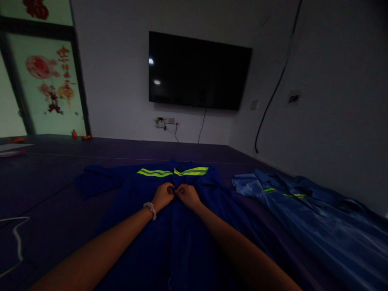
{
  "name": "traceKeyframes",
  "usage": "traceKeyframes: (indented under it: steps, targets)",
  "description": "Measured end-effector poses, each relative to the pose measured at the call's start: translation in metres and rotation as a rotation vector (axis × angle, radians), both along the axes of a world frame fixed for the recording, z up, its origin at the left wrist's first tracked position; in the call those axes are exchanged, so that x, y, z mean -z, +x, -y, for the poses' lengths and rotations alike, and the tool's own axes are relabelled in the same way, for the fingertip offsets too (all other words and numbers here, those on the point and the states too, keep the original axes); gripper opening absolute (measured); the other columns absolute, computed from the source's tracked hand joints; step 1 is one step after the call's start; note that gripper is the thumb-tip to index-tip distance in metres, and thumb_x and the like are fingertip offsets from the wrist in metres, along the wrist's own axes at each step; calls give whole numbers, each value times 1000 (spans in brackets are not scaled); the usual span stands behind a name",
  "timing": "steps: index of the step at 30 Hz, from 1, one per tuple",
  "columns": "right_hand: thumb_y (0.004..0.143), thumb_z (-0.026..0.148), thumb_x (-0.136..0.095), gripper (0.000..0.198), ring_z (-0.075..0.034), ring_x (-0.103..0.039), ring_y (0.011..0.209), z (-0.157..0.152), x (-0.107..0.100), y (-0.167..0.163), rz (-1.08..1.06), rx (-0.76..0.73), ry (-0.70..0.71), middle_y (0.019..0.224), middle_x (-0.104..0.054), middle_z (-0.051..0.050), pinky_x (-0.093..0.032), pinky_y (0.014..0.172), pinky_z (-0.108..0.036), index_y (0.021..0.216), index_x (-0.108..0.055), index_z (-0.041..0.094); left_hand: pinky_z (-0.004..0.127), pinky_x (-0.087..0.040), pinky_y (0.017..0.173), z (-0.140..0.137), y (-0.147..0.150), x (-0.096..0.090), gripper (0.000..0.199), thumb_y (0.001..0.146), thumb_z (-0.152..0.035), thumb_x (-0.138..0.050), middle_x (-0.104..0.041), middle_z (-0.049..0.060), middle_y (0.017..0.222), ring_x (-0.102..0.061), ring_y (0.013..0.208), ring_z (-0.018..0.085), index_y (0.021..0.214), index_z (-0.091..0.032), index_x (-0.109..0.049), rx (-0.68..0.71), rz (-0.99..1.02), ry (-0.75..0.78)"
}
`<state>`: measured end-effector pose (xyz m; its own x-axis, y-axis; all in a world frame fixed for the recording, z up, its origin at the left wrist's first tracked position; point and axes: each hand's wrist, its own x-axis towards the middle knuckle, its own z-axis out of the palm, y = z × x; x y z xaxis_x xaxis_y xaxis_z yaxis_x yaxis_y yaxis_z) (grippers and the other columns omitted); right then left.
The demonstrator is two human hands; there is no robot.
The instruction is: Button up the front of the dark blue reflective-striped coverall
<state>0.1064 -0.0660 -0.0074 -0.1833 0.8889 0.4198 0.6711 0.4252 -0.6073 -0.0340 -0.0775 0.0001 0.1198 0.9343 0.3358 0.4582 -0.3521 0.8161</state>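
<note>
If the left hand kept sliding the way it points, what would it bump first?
Probably the right hand: the left hand points at it across the front of the dark blue work jacket with yellow-green reflective stripes, and their fingertips already seem to meet.

Head camera, sole view: I look forward and down, close over my forearms, toward the far wall [121,81].

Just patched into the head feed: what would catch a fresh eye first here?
The dark blue work jacket with yellow-green reflective stripes lies spread at centre, the left hand and right hand pinching its front seam together. A lighter blue jacket lies to the right, and a dark wall-mounted TV hangs above.
</note>
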Motion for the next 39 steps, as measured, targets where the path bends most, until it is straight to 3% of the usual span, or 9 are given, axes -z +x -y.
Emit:
traceKeyframes:
  steps: [22,39]
  targets:
    - [77,25,-60,13,-13,-58,60,1,-2,-1,47,30,8,65,-65,-2,-36,51,-20,67,-64,18,20,-38,56,-1,-1,2,22,59,-11,-63,-54,-3,62,-50,57,9,80,-14,-58,7,2,24]
    - [79,26,-58,15,-12,-57,58,-1,0,0,20,3,-3,64,-64,-2,-35,52,-19,69,-64,16,21,-36,57,1,1,0,24,58,-2,-55,-53,-3,61,-49,58,9,79,-13,-59,22,-72,8]
